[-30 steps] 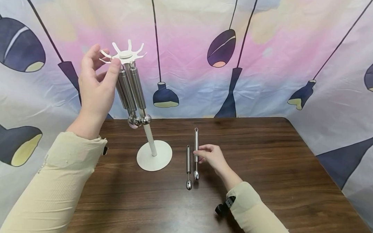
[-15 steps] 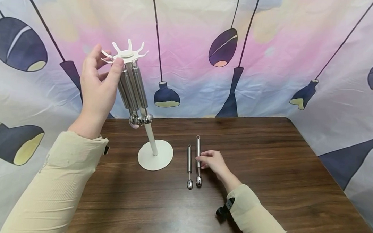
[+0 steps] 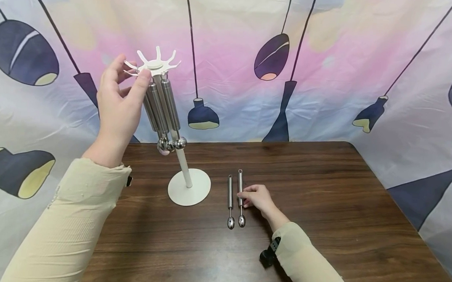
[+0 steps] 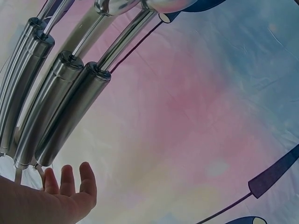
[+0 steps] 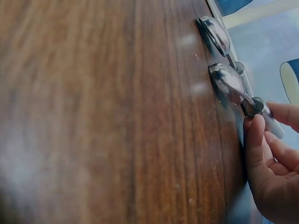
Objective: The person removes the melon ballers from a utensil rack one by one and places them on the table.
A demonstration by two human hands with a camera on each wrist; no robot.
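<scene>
Head view, right fingers (image 3: 246,195) pinching scoop (image 3: 240,198)

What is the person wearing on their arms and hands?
Both hands are bare: the left hand and the right hand have no gloves or rings in view. Each arm is covered to the wrist by a close-fitting, pale cream ribbed sleeve. A small black strapped device sits at the right wrist.

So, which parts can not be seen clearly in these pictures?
- Head view: the left hand hides part of the hanging scoops; their count is unclear.
- Right wrist view: the right hand is cut by the edge; the table is blurred.
- Left wrist view: the white stand is out of frame.
</scene>
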